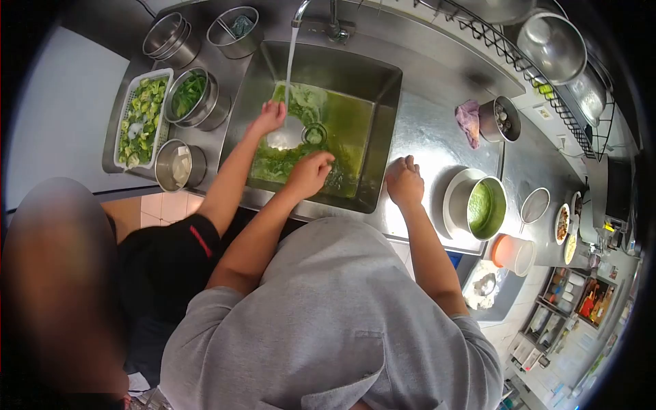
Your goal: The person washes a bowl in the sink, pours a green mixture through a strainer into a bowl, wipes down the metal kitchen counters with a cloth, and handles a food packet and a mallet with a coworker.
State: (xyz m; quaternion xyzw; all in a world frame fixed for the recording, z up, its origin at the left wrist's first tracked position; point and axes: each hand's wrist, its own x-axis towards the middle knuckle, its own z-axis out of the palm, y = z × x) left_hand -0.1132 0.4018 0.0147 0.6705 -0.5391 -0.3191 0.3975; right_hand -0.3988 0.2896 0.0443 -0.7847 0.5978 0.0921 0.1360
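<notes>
My left hand (309,176) hovers over the near part of a steel sink (388,113); its fingers curl inward, and whatever they may hold is hidden. Below it, green water (348,123) with leafy scraps covers the sink floor around the drain (314,134). On the steel counter just right of the sink rests my right hand (405,181), its fingers folded in, with nothing visible in them. A co-worker's hand (272,117) reaches in from the left beside water running from the faucet (301,14). Under that hand is a white patch, perhaps foam or a dish.
Left of the sink stand a white basket (166,126) of chopped greens, a pot (217,106) with green leaves and other steel pots. To the right are a pot (502,205) of green liquid, a strainer (535,205) and a purple cloth (468,123). A wire rack (506,51) hangs above.
</notes>
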